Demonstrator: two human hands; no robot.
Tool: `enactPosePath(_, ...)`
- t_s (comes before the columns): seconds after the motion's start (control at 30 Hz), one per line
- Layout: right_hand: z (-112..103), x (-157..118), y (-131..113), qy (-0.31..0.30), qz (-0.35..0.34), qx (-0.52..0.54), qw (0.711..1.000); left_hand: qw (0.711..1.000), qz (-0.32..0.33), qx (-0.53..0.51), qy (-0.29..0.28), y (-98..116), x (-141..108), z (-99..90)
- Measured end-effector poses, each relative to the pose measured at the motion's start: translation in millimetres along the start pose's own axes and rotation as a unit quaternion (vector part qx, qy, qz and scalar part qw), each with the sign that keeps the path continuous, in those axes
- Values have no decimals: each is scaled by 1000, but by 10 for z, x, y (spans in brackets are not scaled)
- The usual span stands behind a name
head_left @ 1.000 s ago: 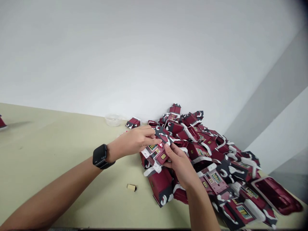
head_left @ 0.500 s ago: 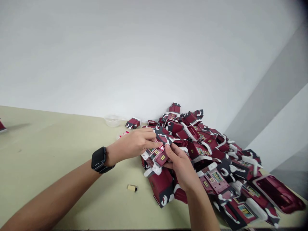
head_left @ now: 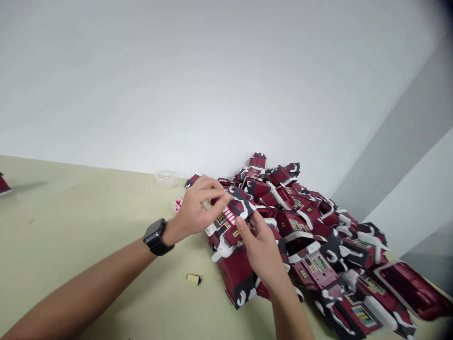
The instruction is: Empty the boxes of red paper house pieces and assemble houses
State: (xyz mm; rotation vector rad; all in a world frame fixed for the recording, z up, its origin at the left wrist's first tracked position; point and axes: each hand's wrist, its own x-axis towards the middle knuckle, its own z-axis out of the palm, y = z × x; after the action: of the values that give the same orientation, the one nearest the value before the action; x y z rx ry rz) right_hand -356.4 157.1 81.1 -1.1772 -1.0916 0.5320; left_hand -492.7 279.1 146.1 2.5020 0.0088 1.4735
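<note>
My right hand point(head_left: 261, 248) grips a small dark-red toy house point(head_left: 234, 234) with a snowy grey roof, thumb on its front and fingers behind. A red-and-white striped awning point(head_left: 230, 216) sits on the front above yellow windows. Beside the roof's upper left edge is my left hand point(head_left: 200, 205), slightly blurred, its thumb and fingers curved with a gap between them. I see nothing held in it. Partly behind that hand lie small red-and-white pieces point(head_left: 177, 204). A similar house point(head_left: 238, 276) rests just below the held one.
A large heap of dark-red houses point(head_left: 318, 226) spreads over the right of the table point(head_left: 71, 222), against the wall. A clear plastic bowl point(head_left: 166, 179) stands at the back. A small cream-coloured block point(head_left: 193, 279) lies in front. Another house point(head_left: 4, 185) shows at the far left.
My left hand has drawn back from the house's front up to its roof edge, uncovering the striped awning. My right hand still holds the house, with its thumb shifted slightly.
</note>
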Motion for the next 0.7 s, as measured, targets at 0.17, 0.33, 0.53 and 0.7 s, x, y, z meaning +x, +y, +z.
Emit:
enactPosePath(0.17,207,-188,-91,-10,-55,-85,995,968,-232,-45,-88,35,-31,159)
enactPosePath(0.33,306,-368,-22,13,-76,-138,987,958,-261,-1,-116,55,-118,138)
enactPosePath(0.53,741,-417,140,-19,-84,-142,986,945,-323,40,-46,351,-576,-217)
enactPosePath(0.7,1158,-647,158,-193,-14,-124,973,885,-456,88,-16,326,-1383,-672)
